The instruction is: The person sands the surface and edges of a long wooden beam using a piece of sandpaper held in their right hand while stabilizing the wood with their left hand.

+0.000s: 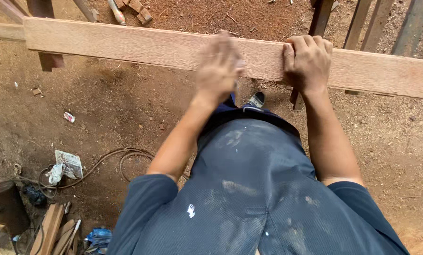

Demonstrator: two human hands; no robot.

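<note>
Head view looks straight down: right hand (pixel 308 61) curls its fingers over the far edge of a long wooden plank (pixel 126 45) lying crosswise, gripping it; left hand (pixel 218 68) hovers flat, blurred, so contact is unclear; a shoe (pixel 256 99) peeks beneath; plank ends run off frame.

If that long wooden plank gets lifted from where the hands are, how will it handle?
The plank looks thick and straight, so probably stiff and fairly heavy. It runs past both frame edges, so it may swing or tip if lifted off-centre. The right hand grips its edge; the rough-sawn face probably isn't slippery.
</note>
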